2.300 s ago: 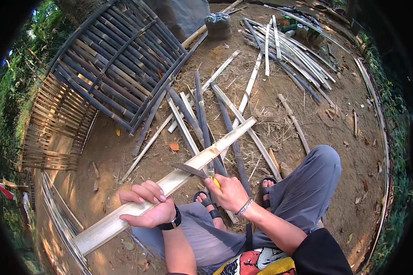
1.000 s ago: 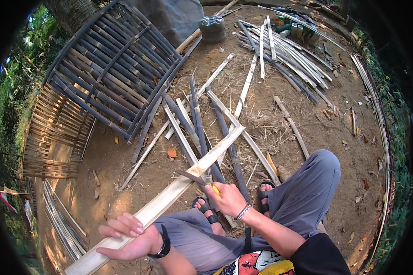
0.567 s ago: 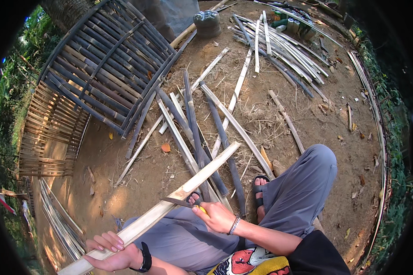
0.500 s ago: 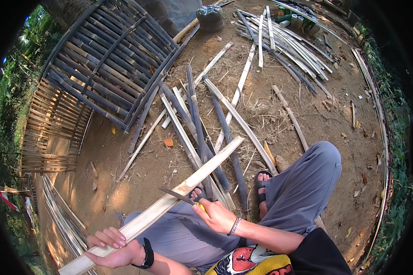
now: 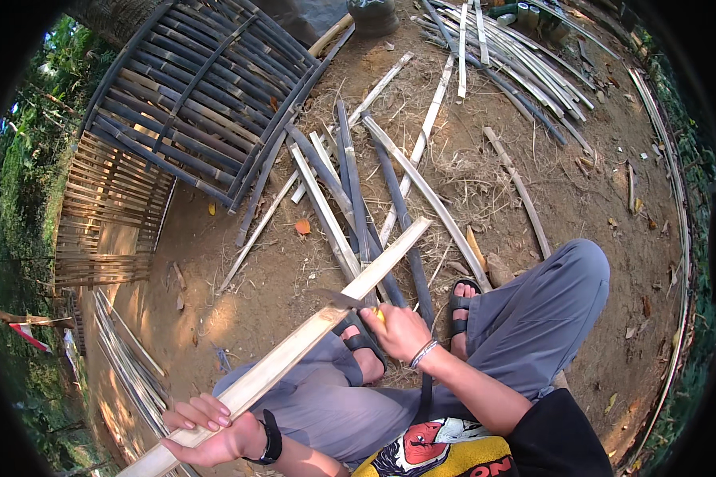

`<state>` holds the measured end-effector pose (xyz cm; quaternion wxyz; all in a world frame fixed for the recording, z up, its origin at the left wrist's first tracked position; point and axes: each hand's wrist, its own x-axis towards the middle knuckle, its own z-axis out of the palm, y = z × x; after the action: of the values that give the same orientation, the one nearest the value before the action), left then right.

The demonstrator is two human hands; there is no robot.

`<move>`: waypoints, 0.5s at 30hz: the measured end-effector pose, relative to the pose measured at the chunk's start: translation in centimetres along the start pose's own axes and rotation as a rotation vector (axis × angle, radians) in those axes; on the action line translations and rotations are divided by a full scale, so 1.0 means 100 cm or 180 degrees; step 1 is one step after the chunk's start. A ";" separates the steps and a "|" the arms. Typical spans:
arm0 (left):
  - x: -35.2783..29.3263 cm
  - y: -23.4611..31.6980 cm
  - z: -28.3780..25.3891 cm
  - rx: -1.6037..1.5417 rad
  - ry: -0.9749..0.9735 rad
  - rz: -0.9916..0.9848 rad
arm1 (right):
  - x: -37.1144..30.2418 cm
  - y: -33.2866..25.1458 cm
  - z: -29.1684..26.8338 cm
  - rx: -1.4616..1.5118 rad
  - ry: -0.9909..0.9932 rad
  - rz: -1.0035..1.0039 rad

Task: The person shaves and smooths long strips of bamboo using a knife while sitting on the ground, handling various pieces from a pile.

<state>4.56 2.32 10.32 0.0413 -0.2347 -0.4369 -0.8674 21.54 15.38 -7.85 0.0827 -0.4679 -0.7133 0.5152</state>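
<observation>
A long pale split-bamboo strip (image 5: 274, 364) slants from the lower left up toward the middle, across my lap. Its lower end is gripped by my left hand (image 5: 213, 433), fingers wrapped over the edge and thumb underneath. My right hand (image 5: 399, 332) is closed round the yellow handle of a knife (image 5: 340, 298), most of the handle hidden in my fist. The dark blade lies across the strip near a node, its tip pointing left. Whether the edge is biting into the bamboo, I cannot tell.
Several dark and pale bamboo pieces (image 5: 358, 187) lie crossed on the dirt before my feet. A dark bamboo slatted rack (image 5: 203, 95) stands upper left beside a lighter slatted panel (image 5: 107, 207). Split strips (image 5: 525, 71) are heaped upper right; another bundle (image 5: 131, 354) lies lower left.
My right hand and the knife have moved up and to the right along the strip. The left hand keeps its grip. The whole view has shifted slightly.
</observation>
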 end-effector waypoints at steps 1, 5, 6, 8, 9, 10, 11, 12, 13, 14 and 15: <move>0.001 0.000 -0.005 -0.0093 -0.0145 -0.0025 | 0.010 0.015 -0.002 0.0138 0.0191 0.0290; 0.003 -0.005 0.002 0.0038 0.0181 0.0128 | -0.002 -0.010 0.001 -0.0141 -0.0191 -0.0117; 0.006 -0.008 0.005 0.0034 0.0170 0.0098 | -0.003 -0.014 0.003 0.0018 -0.0264 -0.0200; 0.012 -0.012 0.008 0.0011 0.0153 0.0068 | 0.013 0.001 0.005 0.0238 0.0031 -0.0048; 0.016 -0.013 0.008 -0.0015 0.0074 0.0052 | 0.025 0.016 0.002 0.0044 0.0297 0.0203; 0.019 -0.015 0.007 -0.0063 -0.0016 0.0019 | 0.040 0.041 -0.001 0.0320 0.0202 0.0529; 0.022 -0.015 0.003 -0.0073 -0.0088 0.0026 | 0.040 0.036 -0.001 0.0139 0.0136 0.0522; 0.024 -0.017 0.000 -0.0074 -0.0076 0.0044 | 0.036 0.031 -0.004 -0.0049 0.0086 0.0532; 0.026 -0.018 -0.003 -0.0074 -0.0064 0.0062 | 0.029 0.020 0.005 -0.0033 0.0085 0.0295; 0.026 -0.020 -0.007 -0.0058 -0.0041 0.0054 | 0.021 0.007 0.007 0.0058 -0.0198 0.0076; 0.028 -0.021 -0.011 -0.0038 -0.0001 0.0030 | 0.020 0.001 0.008 0.0035 -0.0213 0.0043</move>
<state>1.11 3.14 9.44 0.0439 -0.2372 -0.4305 -0.8698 20.03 16.40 -9.04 0.0579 -0.4547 -0.7097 0.5350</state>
